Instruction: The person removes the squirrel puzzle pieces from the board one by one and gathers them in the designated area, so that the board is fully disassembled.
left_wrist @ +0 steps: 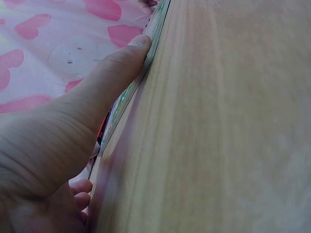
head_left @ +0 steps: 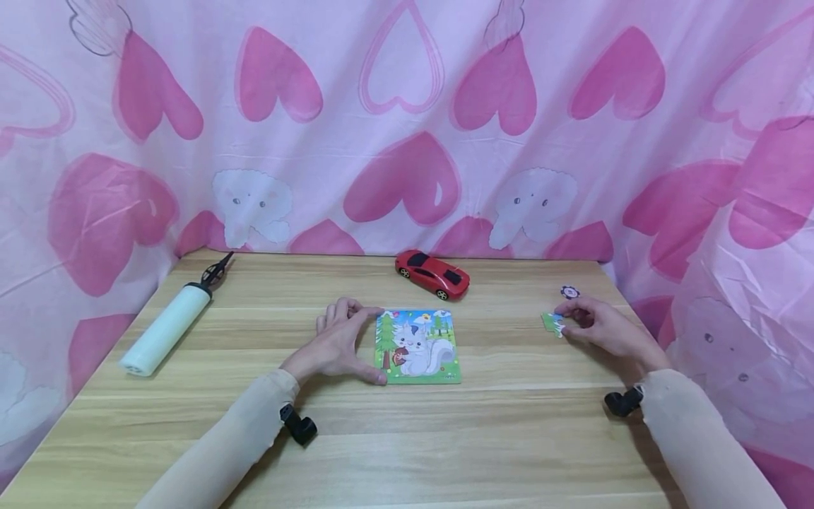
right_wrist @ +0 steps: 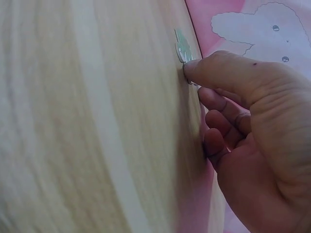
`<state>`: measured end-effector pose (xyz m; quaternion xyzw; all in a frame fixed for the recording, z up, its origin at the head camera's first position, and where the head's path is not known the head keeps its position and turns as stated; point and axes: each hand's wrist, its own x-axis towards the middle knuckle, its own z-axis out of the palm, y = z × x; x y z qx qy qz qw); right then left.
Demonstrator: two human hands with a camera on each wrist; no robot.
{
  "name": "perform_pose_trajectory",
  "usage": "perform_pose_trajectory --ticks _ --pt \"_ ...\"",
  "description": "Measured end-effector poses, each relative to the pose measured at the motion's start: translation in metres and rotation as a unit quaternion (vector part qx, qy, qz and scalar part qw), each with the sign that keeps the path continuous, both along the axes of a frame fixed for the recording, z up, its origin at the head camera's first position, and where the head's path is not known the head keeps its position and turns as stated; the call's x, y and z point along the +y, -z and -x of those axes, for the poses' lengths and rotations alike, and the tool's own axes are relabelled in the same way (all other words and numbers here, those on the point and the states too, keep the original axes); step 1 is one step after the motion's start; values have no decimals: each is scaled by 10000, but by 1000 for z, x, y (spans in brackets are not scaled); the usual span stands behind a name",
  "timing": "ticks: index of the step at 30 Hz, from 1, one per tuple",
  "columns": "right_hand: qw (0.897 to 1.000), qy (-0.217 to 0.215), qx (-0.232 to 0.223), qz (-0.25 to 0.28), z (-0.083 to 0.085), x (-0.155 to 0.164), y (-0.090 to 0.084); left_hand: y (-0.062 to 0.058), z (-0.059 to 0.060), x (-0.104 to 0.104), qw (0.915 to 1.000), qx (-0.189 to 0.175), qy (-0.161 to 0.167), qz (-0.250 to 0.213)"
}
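A home play corner, or a small staged recording booth of domestic kind, is shown. A wooden table (head_left: 407, 438) is enclosed on three sides by a pink curtain (head_left: 407, 141) printed with hearts and pale elephants, by which any room behind is hidden. Children's playthings are laid out on the tabletop: a squirrel jigsaw puzzle (head_left: 420, 346), a red toy car (head_left: 432, 274), and a white hand pump (head_left: 168, 326). No workshop, kitchen or office fittings are seen.

Both arms wear snug, pale beige long sleeves reaching to the wrists. A small black camera mount hangs under each wrist. The left hand (head_left: 340, 346) and right hand (head_left: 604, 329) are bare, without rings.
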<state>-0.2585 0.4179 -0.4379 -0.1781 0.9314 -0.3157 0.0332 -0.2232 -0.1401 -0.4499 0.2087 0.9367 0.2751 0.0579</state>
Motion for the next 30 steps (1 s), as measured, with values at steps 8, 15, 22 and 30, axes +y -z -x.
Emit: perform_pose_trajectory --ticks 8,15,22,30 --pt "9999 -79 16 -60 3 2 4 1 1 1 10000 46 11 23" --pt "10000 7 -43 -36 3 3 4 0 1 1 10000 28 16 31" --pt "9982 420 -125 419 -5 -8 -6 0 0 1 10000 48 40 30" --pt "9908 494 650 1081 -1 -52 -32 -1 -2 0 10000 51 42 -35"
